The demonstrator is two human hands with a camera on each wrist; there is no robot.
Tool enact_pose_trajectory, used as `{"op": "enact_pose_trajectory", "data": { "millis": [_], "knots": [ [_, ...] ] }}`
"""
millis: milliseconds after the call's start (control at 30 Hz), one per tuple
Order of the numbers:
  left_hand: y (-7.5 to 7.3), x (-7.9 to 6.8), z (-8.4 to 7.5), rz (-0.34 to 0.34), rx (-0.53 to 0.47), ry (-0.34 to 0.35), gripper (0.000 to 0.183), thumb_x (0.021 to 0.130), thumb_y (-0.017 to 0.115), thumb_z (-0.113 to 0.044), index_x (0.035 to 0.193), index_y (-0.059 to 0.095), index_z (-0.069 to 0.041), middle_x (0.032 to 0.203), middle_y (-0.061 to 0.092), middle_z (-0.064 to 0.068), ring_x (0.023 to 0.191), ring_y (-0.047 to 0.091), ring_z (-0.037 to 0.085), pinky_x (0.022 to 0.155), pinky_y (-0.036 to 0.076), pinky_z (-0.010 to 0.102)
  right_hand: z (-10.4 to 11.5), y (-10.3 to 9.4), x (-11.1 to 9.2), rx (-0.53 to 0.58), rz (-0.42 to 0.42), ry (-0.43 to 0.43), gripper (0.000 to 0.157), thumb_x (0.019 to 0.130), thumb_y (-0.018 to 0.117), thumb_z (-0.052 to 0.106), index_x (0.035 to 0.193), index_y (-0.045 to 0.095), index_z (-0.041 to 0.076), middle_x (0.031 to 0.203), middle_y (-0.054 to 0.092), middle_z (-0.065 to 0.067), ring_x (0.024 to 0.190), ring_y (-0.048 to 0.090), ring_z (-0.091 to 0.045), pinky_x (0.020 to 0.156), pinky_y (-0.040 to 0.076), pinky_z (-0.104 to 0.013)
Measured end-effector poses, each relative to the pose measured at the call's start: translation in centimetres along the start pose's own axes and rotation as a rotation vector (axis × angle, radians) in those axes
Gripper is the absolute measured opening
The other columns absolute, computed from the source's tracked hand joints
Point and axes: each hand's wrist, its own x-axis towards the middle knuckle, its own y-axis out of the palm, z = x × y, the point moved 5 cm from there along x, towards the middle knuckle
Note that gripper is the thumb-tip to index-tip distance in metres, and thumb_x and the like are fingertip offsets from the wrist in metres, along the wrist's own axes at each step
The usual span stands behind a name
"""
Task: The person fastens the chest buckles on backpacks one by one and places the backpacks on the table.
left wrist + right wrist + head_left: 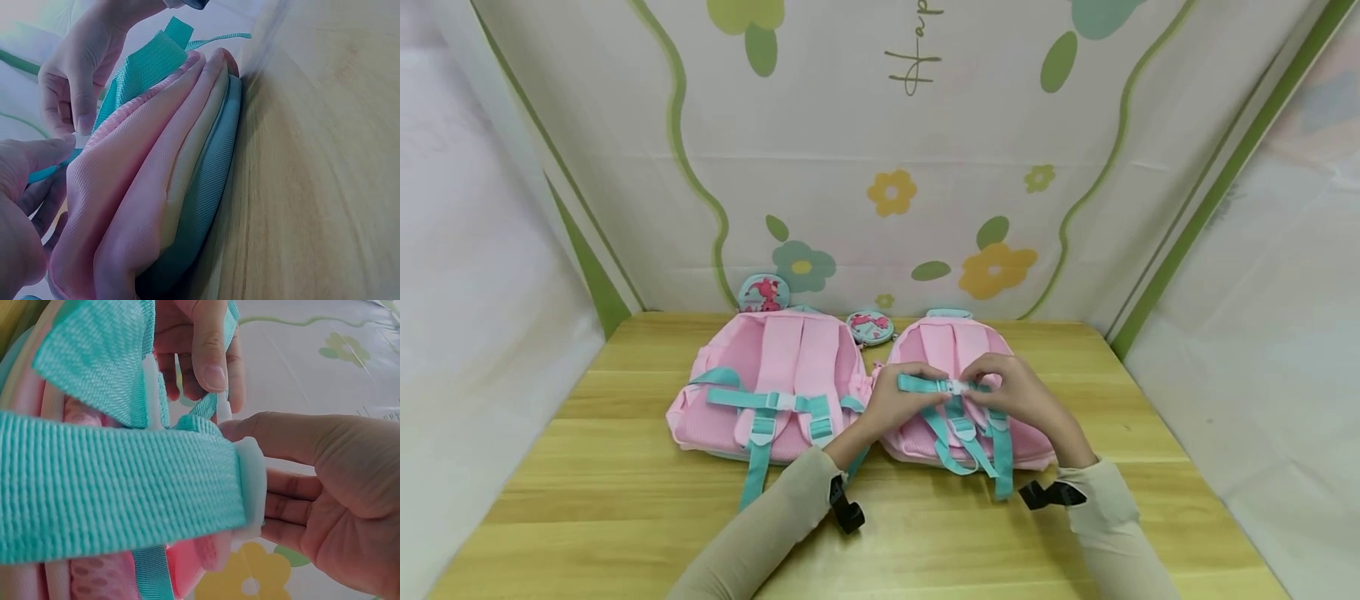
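Note:
A pink backpack [910, 437] lies back side up on the right, its shoulder straps [970, 342] facing up. Across them runs a turquoise chest strap [917, 384] with a white buckle [955, 387] in its middle. My left hand [898, 400] pinches the strap just left of the buckle. From the other side, my right hand [1018, 387] pinches the buckle's right end between thumb and fingers. In the right wrist view, a wide turquoise webbing strap [119, 487] in front hides part of the buckle. The left wrist view shows the bag's pink side [119, 187].
A second pink backpack [718, 417] lies to the left, its chest strap buckle [785, 402] joined. Two round turquoise pouches [763, 293] with red figures sit behind the bags. Loose turquoise strap ends trail on the wooden table [940, 542]. A printed cloth [827, 167] hangs behind.

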Motion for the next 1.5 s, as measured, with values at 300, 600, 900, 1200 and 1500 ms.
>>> {"op": "enact_pose_trajectory", "data": {
  "millis": [300,600,900,1200,1500],
  "knots": [
    [0.2,0.2,-0.3,-0.018,0.001,-0.006,0.022,0.082,0.083,-0.001,0.104,0.079,0.0,0.101,0.078,0.016,0.083,0.072,0.012,0.07,0.054,0.015,-0.3,0.0,0.1,0.013,0.016,-0.029,0.017,0.081,0.083,0.0,0.095,0.077,0.008,0.092,0.076,0.0,0.085,0.07,-0.017,0.082,0.059,-0.044],
    [0.1,0.5,-0.3,0.017,-0.004,-0.012,0.024,0.083,0.08,0.004,0.106,0.076,0.007,0.105,0.076,0.023,0.09,0.073,0.036,0.071,0.054,0.013,-0.5,0.0,0.4,0.008,0.01,-0.072,0.017,0.081,0.082,-0.002,0.095,0.077,0.007,0.093,0.077,-0.003,0.085,0.07,-0.019,0.081,0.059,-0.044],
    [-0.9,1.0,0.2,0.082,0.07,-0.1,0.026,0.083,0.086,-0.016,0.108,0.08,-0.012,0.104,0.08,0.006,0.1,0.073,0.02,0.081,0.054,0.018,-0.7,0.2,1.0,0.038,0.029,-0.042,0.018,0.082,0.083,0.0,0.097,0.078,0.008,0.096,0.078,-0.003,0.09,0.071,-0.021,0.085,0.059,-0.046],
    [-1.2,0.8,0.1,0.177,0.045,-0.147,0.033,0.086,0.082,-0.012,0.118,0.075,-0.006,0.111,0.077,0.009,0.102,0.071,0.017,0.082,0.057,0.021,-0.8,0.6,0.8,0.054,0.045,0.007,0.017,0.083,0.082,0.001,0.097,0.078,0.008,0.096,0.077,-0.002,0.089,0.071,-0.021,0.088,0.058,-0.048],
    [-0.6,0.5,0.4,0.184,0.034,-0.144,0.034,0.087,0.081,-0.01,0.119,0.072,0.0,0.111,0.076,0.011,0.097,0.069,0.009,0.084,0.056,0.02,-0.6,0.7,0.0,0.026,0.046,0.02,0.016,0.083,0.082,0.002,0.097,0.078,0.01,0.095,0.077,0.001,0.089,0.07,-0.017,0.088,0.058,-0.048]
  ]
}}
